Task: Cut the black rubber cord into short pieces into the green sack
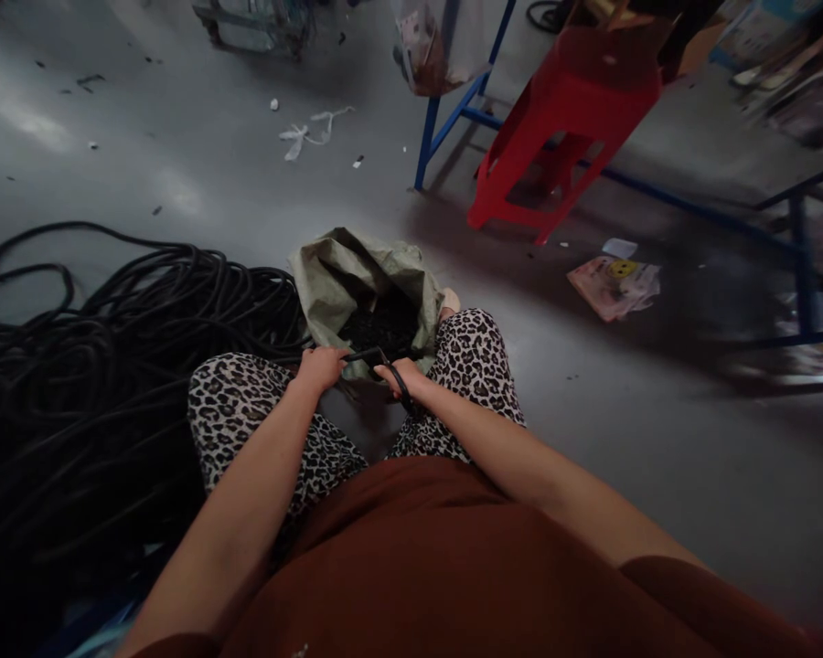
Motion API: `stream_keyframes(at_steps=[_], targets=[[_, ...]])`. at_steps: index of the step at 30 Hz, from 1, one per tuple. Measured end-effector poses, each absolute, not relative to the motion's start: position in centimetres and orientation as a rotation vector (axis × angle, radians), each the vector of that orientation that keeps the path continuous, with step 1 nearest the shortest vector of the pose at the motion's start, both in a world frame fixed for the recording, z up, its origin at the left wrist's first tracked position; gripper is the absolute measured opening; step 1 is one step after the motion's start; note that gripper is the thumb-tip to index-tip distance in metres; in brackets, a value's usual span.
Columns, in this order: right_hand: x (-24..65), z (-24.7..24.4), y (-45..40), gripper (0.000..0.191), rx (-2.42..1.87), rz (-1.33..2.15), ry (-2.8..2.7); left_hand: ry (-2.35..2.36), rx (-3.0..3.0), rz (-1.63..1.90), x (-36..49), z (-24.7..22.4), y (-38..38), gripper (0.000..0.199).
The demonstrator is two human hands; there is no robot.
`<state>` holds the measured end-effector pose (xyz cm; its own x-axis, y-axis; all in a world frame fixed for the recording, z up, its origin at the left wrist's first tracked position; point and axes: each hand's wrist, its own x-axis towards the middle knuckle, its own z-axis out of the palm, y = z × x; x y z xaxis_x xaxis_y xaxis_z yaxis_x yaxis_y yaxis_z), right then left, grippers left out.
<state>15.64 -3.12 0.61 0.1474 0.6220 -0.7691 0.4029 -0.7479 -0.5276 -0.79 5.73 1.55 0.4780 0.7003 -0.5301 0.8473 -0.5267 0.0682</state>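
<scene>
I sit with my knees apart in leopard-print trousers. My left hand [321, 367] grips a black cable [362, 355] that runs across to my right hand [399, 375]. The right hand is closed on a dark tool with looped handles, possibly cutters, at the cable. Just beyond both hands stands an open green woven sack [336, 274] on the floor, with a dark heap of small black pieces [382, 322] inside. The cable leads left toward a big tangled pile of black cable [110, 366].
The grey concrete floor [631, 439] stretches right. A red plastic stool [569, 119] and a blue metal frame [429, 137] stand behind the sack. A pink wrapper [614, 285] and white scraps [308, 132] lie on the floor.
</scene>
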Motion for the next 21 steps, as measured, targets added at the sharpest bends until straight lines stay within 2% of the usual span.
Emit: stream_keyframes(at_steps=[10, 21], targets=[[15.5, 0.3, -2.9, 0.058, -2.129, 1.742, -0.95, 1.355, 2.421, -0.559, -0.9, 1.5, 5.9, 0.035], [15.0, 1.5, -2.7, 0.059, -2.088, 1.854, -0.871, 1.349, 2.459, -0.498, -1.0, 1.2, 5.9, 0.037]])
